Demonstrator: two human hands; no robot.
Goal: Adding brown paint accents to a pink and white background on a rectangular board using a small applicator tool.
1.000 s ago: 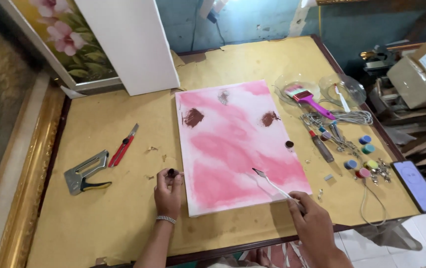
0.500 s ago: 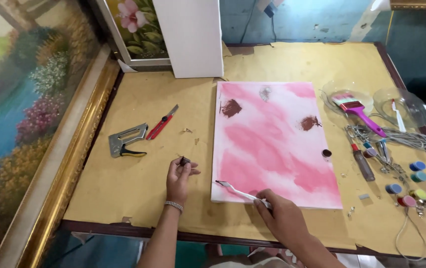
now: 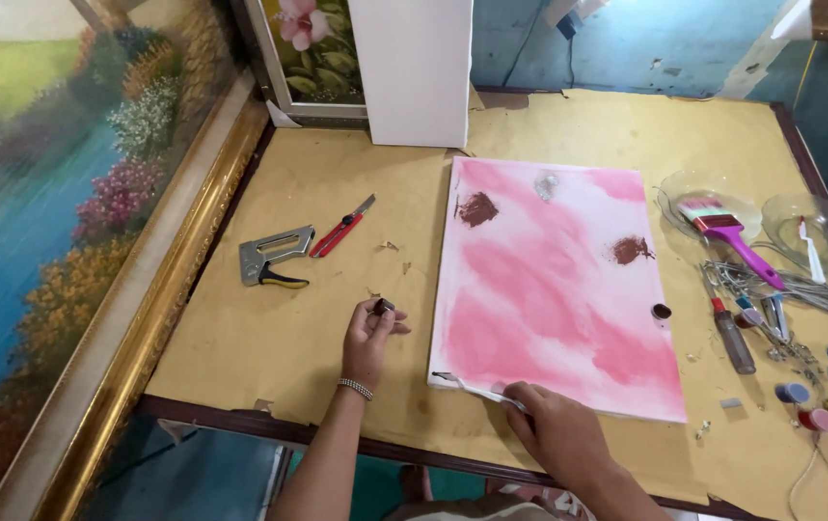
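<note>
While both hands rest at the near side of the table, the head view shows this:

Left hand: the left hand (image 3: pixel 371 335) lies on the brown paper-covered table (image 3: pixel 269 338), fingers pinched on a small dark cap (image 3: pixel 384 307).
Right hand: the right hand (image 3: pixel 555 431) sits at the near edge of the canvas, closed round a thin palette knife (image 3: pixel 476 390) whose tip reaches the canvas's near-left corner.
Canvas: the pink canvas (image 3: pixel 554 289) lies flat mid-table, bearing two brown paint blobs and a small dark spot near its right edge.
Left margin: a stapler (image 3: pixel 273 259) and a red cutter (image 3: pixel 341 229) lie well apart from the left hand; bare paper lies between them and the canvas.
Right margin: a purple-handled brush (image 3: pixel 734 236), a coil of wire (image 3: pixel 800 289) and small paint pots (image 3: pixel 824 381) crowd the strip beside the canvas.
Far edge: a white board (image 3: pixel 414 68) stands upright, just clear of the canvas's far-left corner.
Left edge: a gold-framed landscape painting (image 3: pixel 67 222) lines the table.
</note>
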